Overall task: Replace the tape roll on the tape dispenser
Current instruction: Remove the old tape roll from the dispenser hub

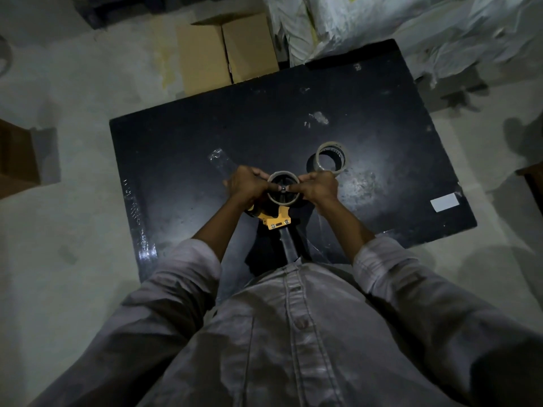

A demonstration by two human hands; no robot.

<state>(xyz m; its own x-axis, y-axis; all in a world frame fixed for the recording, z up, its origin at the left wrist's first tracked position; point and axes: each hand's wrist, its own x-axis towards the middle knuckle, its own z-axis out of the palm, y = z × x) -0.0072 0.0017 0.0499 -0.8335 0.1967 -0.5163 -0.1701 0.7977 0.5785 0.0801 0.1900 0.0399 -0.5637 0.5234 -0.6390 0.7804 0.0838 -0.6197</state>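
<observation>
A yellow tape dispenser (276,220) with a dark handle lies on the black table (182,136), its handle toward my body. A thin roll or core (293,198) sits on its hub. My left hand (245,185) grips the roll's left side and my right hand (318,188) its right side. Both thumbs press on the hub at the roll's centre. A second clear tape roll (340,167) lies flat on the table just beyond my right hand.
A strip of clear tape (220,160) sticks to the table beyond my left hand. A white label (444,201) lies near the right edge. A cardboard box (226,51) and white sacks (367,22) stand on the floor behind the table.
</observation>
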